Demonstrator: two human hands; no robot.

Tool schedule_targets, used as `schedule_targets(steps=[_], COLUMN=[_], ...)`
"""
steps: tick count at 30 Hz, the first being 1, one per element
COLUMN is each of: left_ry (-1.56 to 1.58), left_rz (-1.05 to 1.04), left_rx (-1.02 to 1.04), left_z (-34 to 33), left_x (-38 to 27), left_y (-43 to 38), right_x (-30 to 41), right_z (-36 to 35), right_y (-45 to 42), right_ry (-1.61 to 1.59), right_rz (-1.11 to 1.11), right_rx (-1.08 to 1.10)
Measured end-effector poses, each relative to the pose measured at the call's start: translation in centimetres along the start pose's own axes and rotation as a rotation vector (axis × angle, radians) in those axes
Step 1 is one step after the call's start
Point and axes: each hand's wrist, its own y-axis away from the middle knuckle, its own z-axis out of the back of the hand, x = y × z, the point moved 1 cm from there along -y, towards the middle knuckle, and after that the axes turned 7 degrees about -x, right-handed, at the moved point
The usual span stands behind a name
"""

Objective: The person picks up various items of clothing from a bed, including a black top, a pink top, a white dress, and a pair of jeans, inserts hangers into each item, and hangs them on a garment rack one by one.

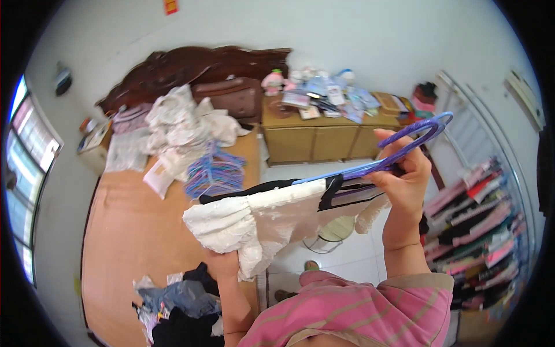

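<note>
My right hand (405, 169) grips the necks of purple and light blue clothes hangers (412, 147), their hooks curving up to the right. A white top with puffed sleeves (277, 212) hangs from them, stretched out to the left. Black fabric with a strap (331, 191) shows on the hangers just behind it. My left hand (222, 259) is under the top's left puffed sleeve. The sleeve hides its fingers, so their hold on the cloth cannot be made out.
On the bed (125, 234) lie a pile of hangers (214, 171), crumpled bedding (173, 117) and heaped clothes (182, 299). A cluttered wooden cabinet (331, 141) stands along the wall. To the right is a rack of hanging clothes (481, 230). A round stool (337, 230) stands on the tiled floor.
</note>
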Motion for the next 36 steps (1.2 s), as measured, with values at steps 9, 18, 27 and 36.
schedule_targets(steps=[9, 18, 27, 36], left_ry=[0.251, 0.092, 0.2, 0.521], left_rz=[0.05, -0.567, -0.148, -0.033], left_rx=[0.243, 0.579, 0.893, 0.994], left_z=[-16.3, -36.9, -51.4, -64.1], left_x=[-9.0, -23.4, -29.9, -28.7], left_y=[8.6, 22.4, 35.3, 40.6], right_x=[-2.6, -9.2, -16.9, -23.4], right_z=[18.9, 36.7, 45.0, 51.8], right_y=[4.2, 7.5, 10.4, 11.4], right_ry=[0.329, 0.331, 0.191, 0.269], right_rz=[-0.344, -0.581, -0.639, -0.599], right_rx=[-0.302, -0.303, -0.246, -0.452])
